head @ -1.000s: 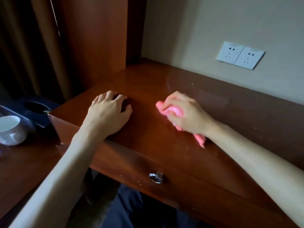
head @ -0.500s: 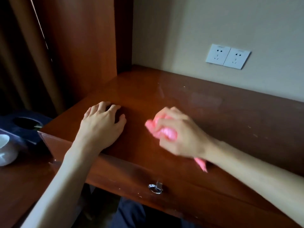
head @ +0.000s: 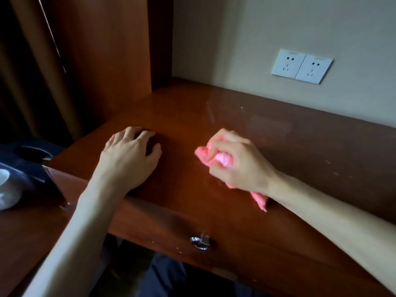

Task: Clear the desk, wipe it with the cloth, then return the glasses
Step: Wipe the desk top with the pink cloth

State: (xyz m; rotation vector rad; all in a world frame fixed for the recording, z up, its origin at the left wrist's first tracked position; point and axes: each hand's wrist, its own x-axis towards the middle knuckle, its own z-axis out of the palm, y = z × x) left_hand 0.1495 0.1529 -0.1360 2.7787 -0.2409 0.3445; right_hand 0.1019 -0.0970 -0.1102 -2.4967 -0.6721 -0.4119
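While the right hand [head: 233, 161] clutches the pink cloth [head: 220, 160] mid-frame, I'd bunch it flatter, left hand [head: 130, 159] resting flat on the surface [head: 310, 146].

Double white wall socket [head: 301, 66] is mounted on the beige wall [head: 257, 39] above the desk's far edge, toward the right. Tall wooden panel [head: 102, 61] is seen rising at the far left corner; brown curtain [head: 32, 71] is hung beyond it. Metal ring pull [head: 201, 242] is fixed on the drawer front below the near edge. White cup [head: 6, 189] and dark blue box [head: 30, 159] are noted off the left edge, on a lower surface.
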